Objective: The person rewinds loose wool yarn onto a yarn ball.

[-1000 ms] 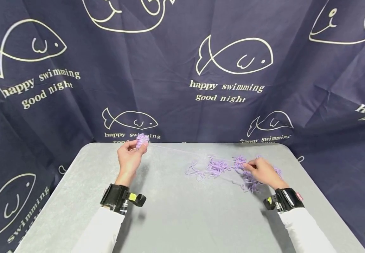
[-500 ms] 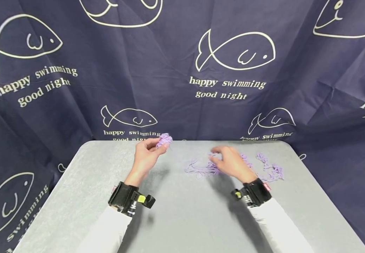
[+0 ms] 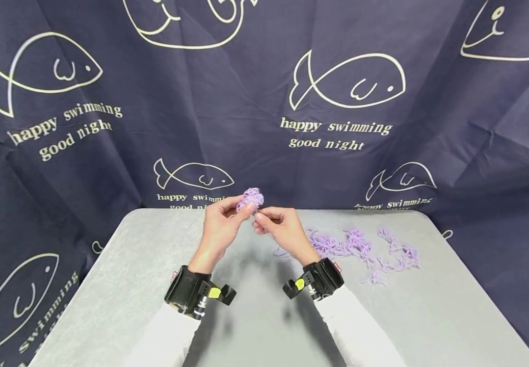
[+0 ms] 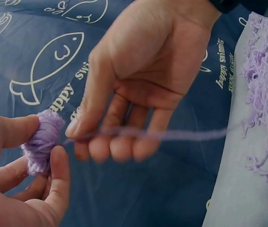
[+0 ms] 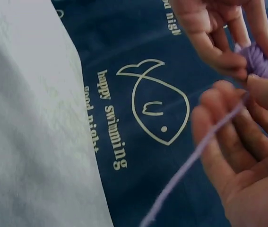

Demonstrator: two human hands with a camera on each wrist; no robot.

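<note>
The left hand [image 3: 220,224] is raised above the far edge of the table [image 3: 108,306], fingers curled round a small ball of purple yarn [image 3: 250,199]. The right hand [image 3: 278,227] is close beside it, almost touching, pinching the strand [image 4: 171,135] that runs from the ball. A loose tangle of yarn [image 3: 361,247] lies on the table to the right, before a dark fish-printed cloth [image 3: 246,102].

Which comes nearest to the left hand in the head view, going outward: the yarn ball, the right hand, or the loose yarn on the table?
1. Yarn ball: pinched in the left hand at its fingertips.
2. Right hand: just right of the ball, pinching the strand.
3. Loose yarn: farthest, lying on the table's right side.
</note>
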